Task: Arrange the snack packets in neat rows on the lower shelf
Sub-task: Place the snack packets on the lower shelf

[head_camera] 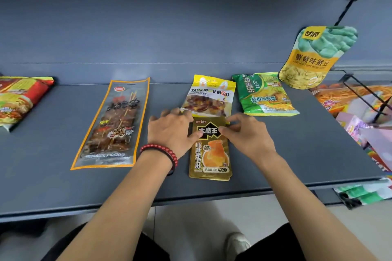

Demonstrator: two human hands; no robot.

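A gold and black snack packet [210, 154] lies flat near the front of the grey lower shelf [63, 186]. My left hand [171, 129], with a red bead bracelet at the wrist, holds its upper left edge, thumb on the face. My right hand [247, 131] pinches its upper right edge. Just behind lies a yellow candy packet [210, 95]. A green noodle packet [265, 95] sits to the right of that, and a yellow and green bean packet [316, 57] leans upright at the back right. A long clear skewer packet [114, 125] lies to the left.
A red and yellow packet [19, 99] lies at the shelf's far left. Colourful packets [360, 112] fill a wire-edged section to the right. More green packets [364, 195] show below the shelf edge. The pale floor and my shoe [237, 243] are underneath.
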